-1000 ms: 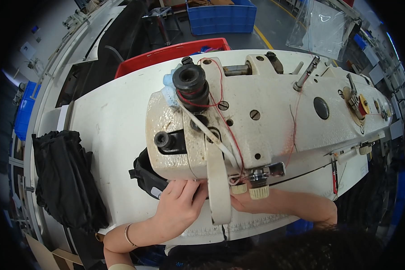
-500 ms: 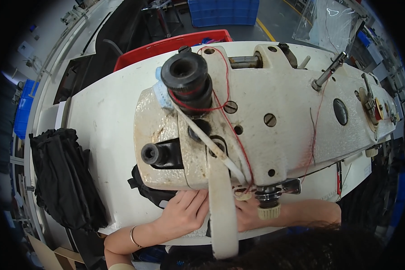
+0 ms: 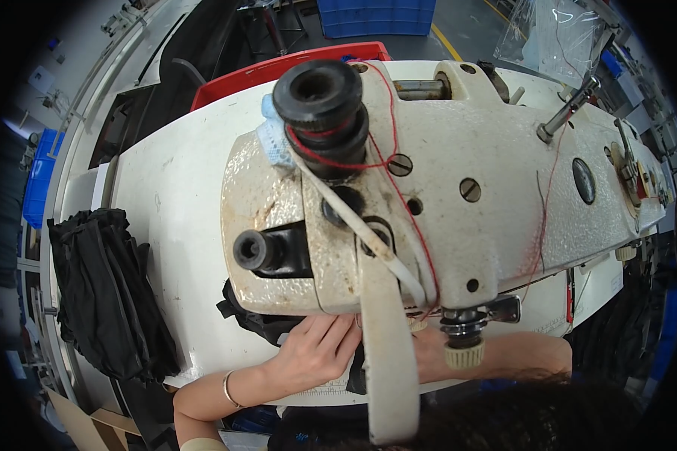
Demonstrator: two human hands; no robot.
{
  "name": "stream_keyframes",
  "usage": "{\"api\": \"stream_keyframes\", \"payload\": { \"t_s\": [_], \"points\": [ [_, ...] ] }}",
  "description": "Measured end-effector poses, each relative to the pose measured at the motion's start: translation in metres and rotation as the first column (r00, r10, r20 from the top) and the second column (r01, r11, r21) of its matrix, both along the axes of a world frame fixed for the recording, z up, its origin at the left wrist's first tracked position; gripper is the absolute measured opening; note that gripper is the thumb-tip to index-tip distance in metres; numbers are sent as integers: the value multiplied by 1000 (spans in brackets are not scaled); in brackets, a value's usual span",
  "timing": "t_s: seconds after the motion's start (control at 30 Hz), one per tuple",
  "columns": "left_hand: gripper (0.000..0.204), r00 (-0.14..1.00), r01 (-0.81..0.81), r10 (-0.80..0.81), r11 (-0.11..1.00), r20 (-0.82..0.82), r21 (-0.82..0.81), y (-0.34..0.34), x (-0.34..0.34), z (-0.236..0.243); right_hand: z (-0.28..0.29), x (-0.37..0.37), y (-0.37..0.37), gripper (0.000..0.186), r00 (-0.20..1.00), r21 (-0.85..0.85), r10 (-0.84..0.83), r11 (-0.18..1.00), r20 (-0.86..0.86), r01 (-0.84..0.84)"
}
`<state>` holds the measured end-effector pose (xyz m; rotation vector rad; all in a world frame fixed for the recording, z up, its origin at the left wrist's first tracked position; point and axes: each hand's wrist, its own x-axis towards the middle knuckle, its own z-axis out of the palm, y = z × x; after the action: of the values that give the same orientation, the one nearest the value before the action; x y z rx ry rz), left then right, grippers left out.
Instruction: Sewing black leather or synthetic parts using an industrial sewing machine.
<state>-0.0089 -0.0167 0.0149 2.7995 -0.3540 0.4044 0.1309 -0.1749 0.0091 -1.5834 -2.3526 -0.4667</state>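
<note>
A white sewing machine (image 3: 429, 203) fills the middle of the view, with red thread running over it. My left hand (image 3: 320, 355), a bangle on its wrist, is below the machine head. Its fingers are bent and close together on black fabric (image 3: 358, 370), their tips partly hidden. More of the black fabric (image 3: 259, 319) sticks out from under the head's left side. My right hand (image 3: 429, 355) lies just right of the long white lever (image 3: 390, 361), which covers its fingers along with the machine head. The needle area is out of sight beneath the head.
A folded stack of black fabric (image 3: 109, 293) lies on the left of the white table (image 3: 177, 195). Behind the machine is a red bin (image 3: 278, 69), with a blue crate (image 3: 376, 16) farther back. An open cardboard box (image 3: 90, 421) stands at lower left.
The machine head looks slightly larger and its right part sits farther right in view, as the camera has shifted. My left hand is slightly farther right, and more black fabric shows beside it.
</note>
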Motion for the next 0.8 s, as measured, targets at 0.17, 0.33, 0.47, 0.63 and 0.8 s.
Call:
{"api": "stream_keyframes", "payload": {
  "t_s": [0.17,0.33,0.47,0.63,0.8],
  "points": [
    [26,991,-60,58,998,124,12,4,21,-19,-16,12,0,23,996,11,-67,998,-52,68],
    [27,988,-153,153,987,-12,-56,20,21,-2,-28,13,18,22,957,-80,-171,984,-233,157],
    [15,987,-157,141,948,79,278,2,29,23,-9,4,-4,18,763,-309,-230,950,-604,42],
    [13,945,174,-77,942,-319,287,-14,-23,62,10,-34,-19,24,-88,-175,-213,932,-973,-318],
    [16,773,479,-490,867,-403,-135,1,-20,72,38,-61,-35,55,-594,-289,-441,896,-672,-338]
  ]
}}
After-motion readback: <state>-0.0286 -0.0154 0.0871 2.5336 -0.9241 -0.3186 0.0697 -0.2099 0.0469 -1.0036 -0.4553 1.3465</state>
